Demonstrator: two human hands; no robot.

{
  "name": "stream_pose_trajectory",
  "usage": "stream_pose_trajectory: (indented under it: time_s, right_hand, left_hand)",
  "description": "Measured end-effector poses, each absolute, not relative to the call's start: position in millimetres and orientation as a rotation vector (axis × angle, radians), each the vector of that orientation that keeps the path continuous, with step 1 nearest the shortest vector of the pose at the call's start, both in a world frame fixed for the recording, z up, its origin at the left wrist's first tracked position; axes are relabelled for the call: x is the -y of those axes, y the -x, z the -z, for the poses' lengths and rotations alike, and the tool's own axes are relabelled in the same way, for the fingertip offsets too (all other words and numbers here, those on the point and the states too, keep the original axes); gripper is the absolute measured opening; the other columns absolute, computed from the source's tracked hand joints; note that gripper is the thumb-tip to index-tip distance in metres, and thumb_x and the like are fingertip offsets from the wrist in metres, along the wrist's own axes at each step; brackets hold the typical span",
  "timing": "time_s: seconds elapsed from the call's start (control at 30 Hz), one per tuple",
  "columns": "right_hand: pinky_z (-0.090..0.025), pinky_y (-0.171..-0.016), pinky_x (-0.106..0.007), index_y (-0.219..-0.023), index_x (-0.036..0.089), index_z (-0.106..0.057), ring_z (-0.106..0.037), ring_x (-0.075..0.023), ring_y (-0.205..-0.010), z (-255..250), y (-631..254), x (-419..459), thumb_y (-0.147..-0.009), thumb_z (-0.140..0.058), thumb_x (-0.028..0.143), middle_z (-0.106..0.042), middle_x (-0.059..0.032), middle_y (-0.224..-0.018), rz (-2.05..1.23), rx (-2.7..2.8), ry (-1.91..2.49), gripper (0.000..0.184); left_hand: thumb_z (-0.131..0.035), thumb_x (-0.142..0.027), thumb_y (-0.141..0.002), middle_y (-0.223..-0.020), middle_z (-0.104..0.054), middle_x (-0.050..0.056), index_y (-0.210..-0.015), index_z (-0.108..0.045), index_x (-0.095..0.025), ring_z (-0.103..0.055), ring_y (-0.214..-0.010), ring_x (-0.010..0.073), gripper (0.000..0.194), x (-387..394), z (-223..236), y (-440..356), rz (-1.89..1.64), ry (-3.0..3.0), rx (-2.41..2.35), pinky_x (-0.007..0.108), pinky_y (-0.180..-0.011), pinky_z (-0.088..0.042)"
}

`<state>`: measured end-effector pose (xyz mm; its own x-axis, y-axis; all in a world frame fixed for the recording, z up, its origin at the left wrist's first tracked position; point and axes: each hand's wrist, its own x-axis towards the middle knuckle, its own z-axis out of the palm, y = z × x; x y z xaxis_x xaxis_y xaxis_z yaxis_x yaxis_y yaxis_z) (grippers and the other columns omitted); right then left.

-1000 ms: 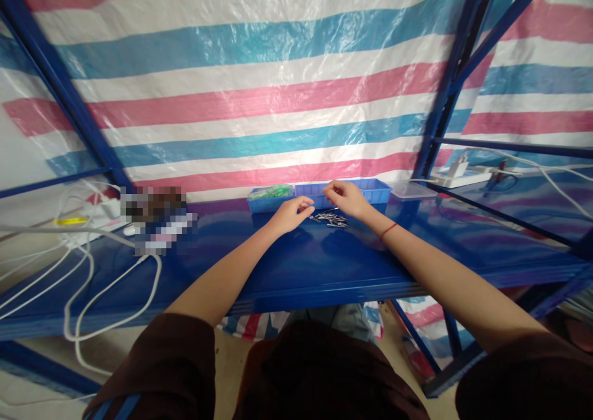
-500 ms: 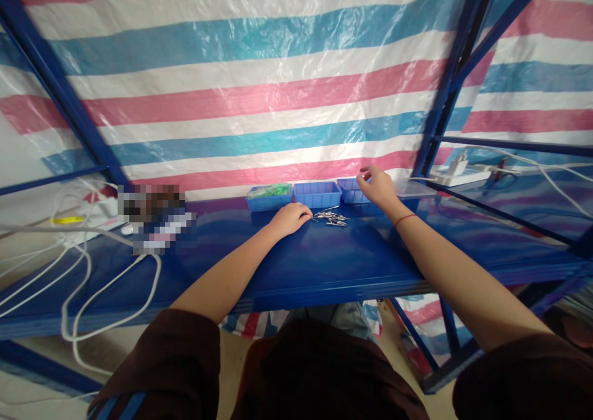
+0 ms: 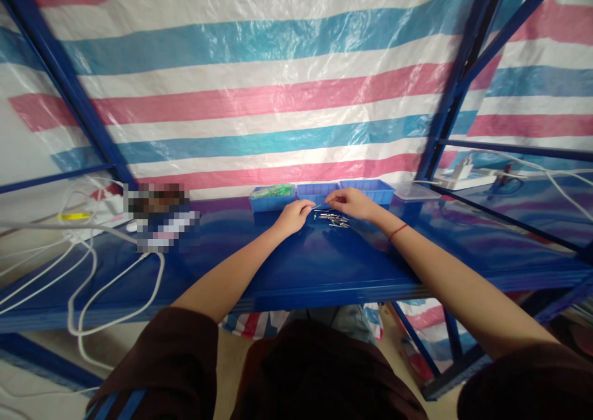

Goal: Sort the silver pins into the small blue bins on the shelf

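My left hand (image 3: 294, 217) is closed in a pinch, and a thin silver metal pin (image 3: 317, 207) sticks out from its fingertips. Just right of it, my right hand (image 3: 352, 202) has its fingers curled and drawn together near the free end of that pin. Whether something sits between the right fingertips is too small to tell. Below both hands lies a loose pile of slim silver metal pins (image 3: 334, 220). Behind the hands stand three blue bins: the left bin (image 3: 266, 204) holds clear and green plastic bags, the middle bin (image 3: 311, 191) is partly covered by my right hand, and the right bin (image 3: 377, 193) stands beyond it.
A clear plastic lid or tray (image 3: 417, 191) lies right of the bins. White cables (image 3: 160, 278) loop over the left end of the blue shelf (image 3: 296, 272), near a blurred object. A white power strip (image 3: 467, 178) sits at the right. Blue posts and striped sheeting frame the back.
My right hand has moved left and down from over the right bin to beside my left hand. The left hand has stayed pinched by the pile. The view has shifted slightly.
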<state>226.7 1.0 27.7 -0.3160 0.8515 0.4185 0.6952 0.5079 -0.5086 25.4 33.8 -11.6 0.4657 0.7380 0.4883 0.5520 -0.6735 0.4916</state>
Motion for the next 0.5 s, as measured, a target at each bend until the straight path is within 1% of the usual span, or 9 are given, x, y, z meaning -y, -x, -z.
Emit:
stream_pose_trajectory:
  time_s: [0.13, 0.27, 0.37, 0.5]
  right_hand:
    - [-0.043, -0.059, -0.026, -0.094, 0.013, -0.069, -0.056, -0.0126, -0.063, -27.3, -218.2, 1.2, -0.072, -0.061, 0.033, -0.067, -0.0060, -0.079, -0.605, 1.980, 1.116, 0.031]
    - [-0.040, -0.053, -0.024, -0.089, 0.014, -0.068, -0.052, -0.0110, -0.058, -28.6, -212.5, 5.0, -0.068, -0.066, 0.040, -0.064, -0.0038, -0.071, -0.713, 1.853, 1.047, 0.033]
    - [-0.039, -0.051, -0.024, -0.088, 0.014, -0.066, -0.051, -0.0107, -0.056, -26.8, -211.8, 3.7, -0.067, -0.067, 0.043, -0.061, -0.0019, -0.066, -0.740, 1.786, 1.015, 0.035]
    - [-0.040, -0.051, -0.024, -0.088, 0.015, -0.066, -0.051, -0.0105, -0.056, -25.9, -210.9, 2.0, -0.067, -0.067, 0.046, -0.062, -0.0020, -0.067, -0.781, 1.781, 0.992, 0.037]
  left_hand:
    - [-0.042, -0.018, -0.086, -0.094, -0.065, 0.005, -0.107, -0.057, -0.015, -0.061, -0.081, 0.0126, 0.026, -29.9, 7.2, -32.0, -1.126, -2.039, -1.038, 0.027, -0.075, -0.049]
    - [-0.043, -0.021, -0.087, -0.091, -0.063, 0.003, -0.103, -0.052, -0.017, -0.058, -0.077, 0.0095, 0.019, -23.6, 3.6, -36.7, -1.134, -1.825, -0.974, 0.019, -0.062, -0.047]
    - [-0.044, -0.022, -0.087, -0.090, -0.062, 0.002, -0.099, -0.049, -0.019, -0.058, -0.077, 0.0083, 0.014, -20.8, 3.1, -37.5, -1.134, -1.757, -0.935, 0.016, -0.059, -0.044]
    - [-0.046, -0.024, -0.086, -0.088, -0.062, 0.002, -0.098, -0.049, -0.019, -0.057, -0.076, 0.0078, 0.013, -18.7, 3.4, -37.7, -1.105, -1.724, -0.901, 0.016, -0.059, -0.044]
